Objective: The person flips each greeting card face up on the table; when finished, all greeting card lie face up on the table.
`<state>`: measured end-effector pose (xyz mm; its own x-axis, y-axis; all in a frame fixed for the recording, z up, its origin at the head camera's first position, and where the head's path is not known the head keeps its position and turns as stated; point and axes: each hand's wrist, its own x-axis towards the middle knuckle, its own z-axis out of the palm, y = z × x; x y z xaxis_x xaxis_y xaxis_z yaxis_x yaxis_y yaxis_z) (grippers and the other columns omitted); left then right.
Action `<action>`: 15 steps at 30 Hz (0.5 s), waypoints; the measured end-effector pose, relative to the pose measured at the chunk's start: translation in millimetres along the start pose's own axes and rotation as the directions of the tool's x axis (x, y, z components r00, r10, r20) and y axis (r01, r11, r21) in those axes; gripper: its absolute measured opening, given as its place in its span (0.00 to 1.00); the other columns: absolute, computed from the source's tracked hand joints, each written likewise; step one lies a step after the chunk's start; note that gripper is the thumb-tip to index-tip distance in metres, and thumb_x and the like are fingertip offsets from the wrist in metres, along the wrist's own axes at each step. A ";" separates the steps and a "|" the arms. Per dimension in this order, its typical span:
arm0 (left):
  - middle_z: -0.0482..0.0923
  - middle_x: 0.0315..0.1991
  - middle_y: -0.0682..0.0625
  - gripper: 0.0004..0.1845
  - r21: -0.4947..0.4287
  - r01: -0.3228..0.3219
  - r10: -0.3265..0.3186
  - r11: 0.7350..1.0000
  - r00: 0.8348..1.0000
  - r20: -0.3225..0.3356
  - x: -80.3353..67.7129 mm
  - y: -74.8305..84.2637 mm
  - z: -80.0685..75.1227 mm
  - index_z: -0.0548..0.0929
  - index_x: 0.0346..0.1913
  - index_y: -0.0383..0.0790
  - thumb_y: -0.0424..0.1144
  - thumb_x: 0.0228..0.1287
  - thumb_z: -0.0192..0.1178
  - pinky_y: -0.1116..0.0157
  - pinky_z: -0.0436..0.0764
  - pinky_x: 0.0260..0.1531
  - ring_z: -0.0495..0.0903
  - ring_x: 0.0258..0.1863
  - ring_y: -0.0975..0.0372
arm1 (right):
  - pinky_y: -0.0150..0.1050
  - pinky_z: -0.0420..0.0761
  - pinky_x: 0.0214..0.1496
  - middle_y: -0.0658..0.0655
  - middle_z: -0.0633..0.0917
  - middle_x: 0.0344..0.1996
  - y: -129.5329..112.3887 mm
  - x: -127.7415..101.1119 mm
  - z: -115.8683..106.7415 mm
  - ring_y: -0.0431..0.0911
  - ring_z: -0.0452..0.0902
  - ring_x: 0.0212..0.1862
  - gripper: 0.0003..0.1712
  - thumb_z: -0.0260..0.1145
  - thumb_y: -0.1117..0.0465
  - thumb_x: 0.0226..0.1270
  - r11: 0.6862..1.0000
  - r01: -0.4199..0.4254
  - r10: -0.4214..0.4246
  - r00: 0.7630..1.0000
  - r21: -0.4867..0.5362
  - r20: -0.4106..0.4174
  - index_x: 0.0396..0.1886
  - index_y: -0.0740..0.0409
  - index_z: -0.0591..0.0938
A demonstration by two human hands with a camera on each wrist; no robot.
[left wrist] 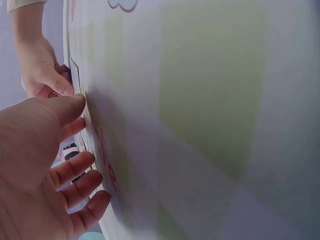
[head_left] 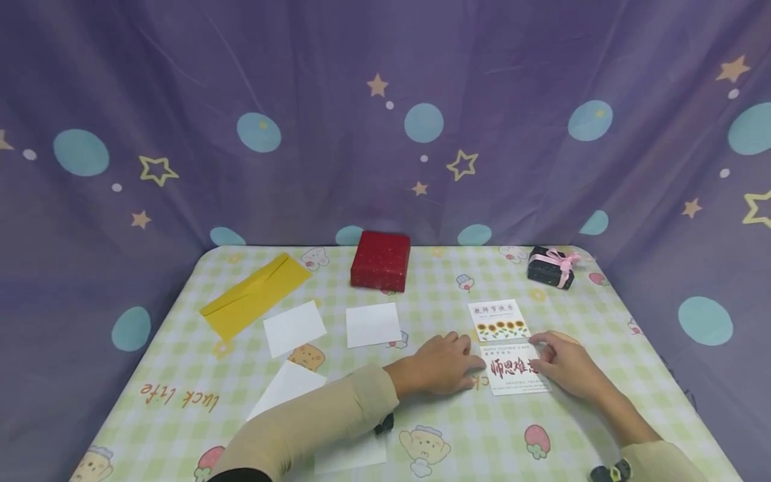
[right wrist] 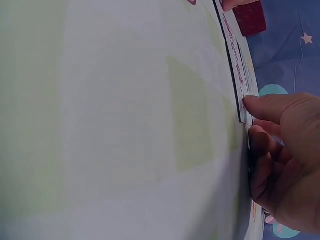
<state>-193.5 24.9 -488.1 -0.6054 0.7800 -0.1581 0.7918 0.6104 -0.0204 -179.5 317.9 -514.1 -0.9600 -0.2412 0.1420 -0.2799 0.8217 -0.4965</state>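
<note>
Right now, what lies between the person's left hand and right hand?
The white card with red lettering lies between the left hand and the right hand; the head view shows it best.

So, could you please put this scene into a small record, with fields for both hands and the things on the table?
Left hand: at the left edge of the lettered card
Right hand: pinches that card's right edge
Sunflower card: just beyond the lettered card
Blank white cards: four visible, two partly covered by the left arm
Yellow envelope: far left, lying slanted
Red box: far side, near middle
Black box: far right corner, pink ribbon tied around
</note>
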 end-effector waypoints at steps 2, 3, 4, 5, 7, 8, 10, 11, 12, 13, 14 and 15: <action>0.73 0.50 0.57 0.25 0.007 -0.001 0.001 1.000 1.000 -0.002 -0.2 0.2 0.4 0.71 0.71 0.71 0.62 0.74 0.53 0.72 0.70 0.39 0.69 0.44 0.67 | 0.33 0.71 0.35 0.42 0.77 0.25 -0.3 -0.2 0.9 0.31 0.68 0.29 0.21 0.78 0.63 0.57 1.000 0.006 -0.006 1.000 -0.014 -0.006 0.50 0.59 0.85; 0.73 0.50 0.57 0.25 0.010 -0.001 0.001 1.000 1.000 -0.003 -0.1 0.3 0.4 0.71 0.71 0.71 0.62 0.74 0.52 0.72 0.70 0.39 0.69 0.44 0.67 | 0.33 0.71 0.35 0.42 0.77 0.25 -0.1 -0.3 1.3 0.31 0.68 0.29 0.20 0.77 0.63 0.57 1.000 0.008 -0.008 1.000 -0.021 -0.008 0.50 0.59 0.85; 0.73 0.50 0.57 0.25 0.014 0.000 0.000 1.000 1.000 -0.004 -0.1 0.4 0.3 0.71 0.71 0.72 0.62 0.74 0.52 0.72 0.70 0.39 0.69 0.44 0.67 | 0.33 0.71 0.35 0.42 0.77 0.25 0.0 -0.2 1.5 0.31 0.68 0.29 0.19 0.77 0.63 0.57 1.000 0.008 -0.008 1.000 -0.031 -0.011 0.49 0.59 0.86; 0.73 0.50 0.58 0.25 0.018 0.000 0.000 1.000 1.000 -0.005 -0.1 0.5 0.3 0.71 0.71 0.72 0.62 0.74 0.52 0.72 0.70 0.39 0.69 0.44 0.67 | 0.33 0.71 0.35 0.42 0.77 0.25 0.0 -0.2 1.6 0.31 0.68 0.29 0.19 0.77 0.63 0.56 0.999 0.011 -0.011 1.000 -0.035 -0.016 0.49 0.59 0.86; 0.73 0.50 0.58 0.25 0.019 0.002 -0.002 1.000 1.000 -0.004 -0.2 0.7 -0.1 0.71 0.71 0.72 0.62 0.74 0.53 0.72 0.70 0.38 0.69 0.44 0.67 | 0.33 0.70 0.35 0.42 0.77 0.25 -0.2 -0.2 1.6 0.31 0.68 0.29 0.19 0.77 0.63 0.56 0.999 0.013 -0.014 1.000 -0.042 -0.020 0.48 0.59 0.86; 0.73 0.50 0.58 0.25 0.018 0.003 -0.003 1.000 1.000 -0.002 -0.3 0.8 -0.3 0.71 0.71 0.72 0.62 0.74 0.53 0.72 0.70 0.39 0.69 0.44 0.67 | 0.33 0.70 0.35 0.42 0.77 0.25 -0.3 -0.1 1.5 0.31 0.68 0.29 0.18 0.78 0.63 0.56 0.999 0.013 -0.014 1.000 -0.043 -0.020 0.48 0.59 0.86; 0.73 0.51 0.58 0.25 0.006 0.006 -0.006 1.000 1.000 0.004 -0.5 0.7 -1.0 0.72 0.71 0.72 0.62 0.73 0.53 0.72 0.70 0.39 0.69 0.44 0.67 | 0.34 0.71 0.36 0.42 0.77 0.25 -0.8 0.4 1.2 0.32 0.68 0.29 0.18 0.78 0.63 0.56 0.999 0.010 -0.011 1.000 -0.047 -0.016 0.48 0.58 0.87; 0.73 0.51 0.58 0.25 0.000 0.007 -0.007 1.000 1.000 0.008 -0.7 0.5 -1.5 0.72 0.71 0.72 0.62 0.73 0.53 0.72 0.71 0.39 0.69 0.45 0.67 | 0.34 0.70 0.36 0.42 0.77 0.25 -1.3 0.6 0.7 0.32 0.68 0.29 0.18 0.78 0.63 0.56 0.999 0.009 -0.009 1.000 -0.046 -0.010 0.48 0.58 0.87; 0.73 0.51 0.58 0.25 -0.012 0.007 -0.007 1.000 1.000 0.014 -0.9 -0.3 -2.0 0.72 0.71 0.72 0.61 0.73 0.54 0.71 0.71 0.40 0.69 0.45 0.67 | 0.34 0.70 0.36 0.42 0.77 0.26 -2.2 1.0 -0.1 0.32 0.68 0.30 0.18 0.77 0.63 0.57 0.999 0.008 -0.008 1.000 -0.047 0.000 0.49 0.58 0.86; 0.73 0.52 0.57 0.25 -0.025 0.006 -0.005 1.000 1.000 0.019 -1.2 -1.4 -2.5 0.72 0.71 0.71 0.61 0.73 0.55 0.71 0.72 0.41 0.70 0.46 0.67 | 0.34 0.71 0.36 0.42 0.77 0.26 -3.2 1.5 -1.2 0.32 0.68 0.30 0.18 0.77 0.62 0.58 0.999 0.008 -0.007 1.000 -0.046 0.010 0.49 0.58 0.86; 0.74 0.53 0.57 0.25 -0.043 0.007 -0.006 0.999 1.000 0.025 -1.6 -2.8 -3.3 0.72 0.71 0.71 0.60 0.73 0.55 0.71 0.73 0.42 0.71 0.46 0.67 | 0.34 0.71 0.36 0.42 0.77 0.25 -4.7 2.3 -2.8 0.32 0.68 0.29 0.18 0.76 0.62 0.59 0.999 0.001 0.000 1.000 -0.041 0.024 0.50 0.57 0.86; 0.74 0.54 0.57 0.25 -0.062 0.006 -0.004 0.998 1.000 0.029 -2.3 -4.8 -3.9 0.73 0.71 0.70 0.59 0.73 0.56 0.71 0.74 0.43 0.72 0.47 0.67 | 0.34 0.71 0.36 0.42 0.78 0.25 -6.3 3.3 -4.5 0.31 0.69 0.29 0.18 0.75 0.61 0.61 0.999 0.000 0.001 0.999 -0.040 0.037 0.51 0.57 0.86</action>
<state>-196.2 20.8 -483.8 -0.6062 0.7731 -0.1867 0.7816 0.6225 0.0402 -180.9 314.2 -506.6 -0.9596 -0.2593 0.1096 -0.2801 0.8415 -0.4620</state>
